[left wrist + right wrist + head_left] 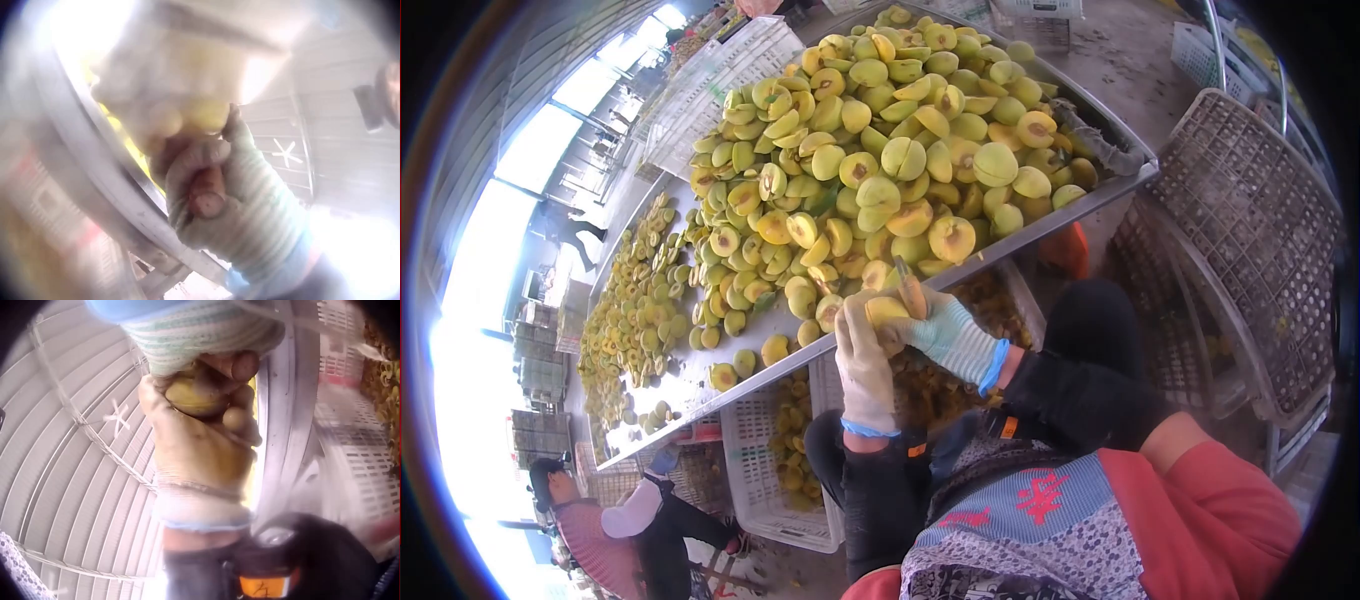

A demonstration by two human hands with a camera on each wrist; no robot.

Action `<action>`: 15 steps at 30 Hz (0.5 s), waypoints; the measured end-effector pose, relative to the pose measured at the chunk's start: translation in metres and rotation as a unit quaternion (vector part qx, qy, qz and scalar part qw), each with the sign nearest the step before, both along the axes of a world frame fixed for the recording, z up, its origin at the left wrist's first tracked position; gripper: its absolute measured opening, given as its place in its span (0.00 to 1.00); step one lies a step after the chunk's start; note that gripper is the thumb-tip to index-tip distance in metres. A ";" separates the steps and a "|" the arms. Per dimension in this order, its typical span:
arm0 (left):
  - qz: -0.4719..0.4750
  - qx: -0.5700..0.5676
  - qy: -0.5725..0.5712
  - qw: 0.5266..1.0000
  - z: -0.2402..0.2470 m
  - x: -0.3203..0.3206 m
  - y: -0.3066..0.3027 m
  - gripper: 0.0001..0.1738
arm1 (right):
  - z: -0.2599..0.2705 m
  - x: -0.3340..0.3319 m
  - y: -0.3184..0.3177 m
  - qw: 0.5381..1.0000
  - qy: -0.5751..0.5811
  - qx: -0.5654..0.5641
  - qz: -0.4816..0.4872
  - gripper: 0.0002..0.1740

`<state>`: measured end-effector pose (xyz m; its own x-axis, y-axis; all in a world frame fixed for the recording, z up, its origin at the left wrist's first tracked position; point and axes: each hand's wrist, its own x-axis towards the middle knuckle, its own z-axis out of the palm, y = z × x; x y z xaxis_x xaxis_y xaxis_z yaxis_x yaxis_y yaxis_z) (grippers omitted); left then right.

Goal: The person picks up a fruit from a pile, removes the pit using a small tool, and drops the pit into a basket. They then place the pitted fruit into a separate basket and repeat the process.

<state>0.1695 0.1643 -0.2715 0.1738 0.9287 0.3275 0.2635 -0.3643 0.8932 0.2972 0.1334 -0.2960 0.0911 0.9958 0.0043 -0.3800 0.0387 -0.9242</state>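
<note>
In the head view, my left hand [865, 365], in a cream glove, holds a yellow-green stone fruit [887, 310] near the tray's front edge. The right wrist view shows this fruit [197, 397] between the two hands, partly covered by fingers. My right hand [953, 338], in a green-and-white striped glove, meets the left at the fruit. Its fingers curl round a brown wooden handle [207, 192], whose round end sticks out of the fist. Whatever the handle carries is hidden by the hands. Right beyond them lies a heap of whole and halved stone fruit [880, 150].
A metal-rimmed tray table [1055, 215] bears the heap, with smaller pieces [650, 290] spread on its left. Below stands a white crate [750, 450] of fruit pieces. Stacked crates [1250, 230] rise at right. Another person [595, 530] sits at lower left.
</note>
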 end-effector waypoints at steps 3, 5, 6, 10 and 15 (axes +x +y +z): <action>0.065 -0.166 -0.037 0.983 0.028 0.016 -0.017 0.17 | -0.008 -0.003 0.004 1.000 -0.014 0.004 -0.015 0.27; 0.075 -0.102 -0.045 0.991 0.022 0.016 -0.017 0.16 | -0.005 -0.002 0.003 1.000 -0.024 -0.007 -0.010 0.26; 0.076 -0.043 -0.024 0.996 0.008 0.012 -0.011 0.16 | 0.001 0.000 -0.001 0.999 -0.024 -0.022 0.000 0.26; 0.039 0.177 0.084 0.980 -0.012 0.004 0.002 0.20 | 0.003 0.003 -0.007 0.971 0.132 -0.192 0.060 0.26; 0.045 -0.056 -0.111 0.991 -0.015 -0.007 0.009 0.20 | 0.017 0.006 -0.003 0.930 0.250 -0.257 0.081 0.24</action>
<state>0.1628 0.1730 -0.2864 0.0233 0.9699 0.2424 0.0827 -0.2435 0.9664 0.3028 0.1305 -0.2790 -0.1988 0.8554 -0.4783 -0.7298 -0.4549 -0.5103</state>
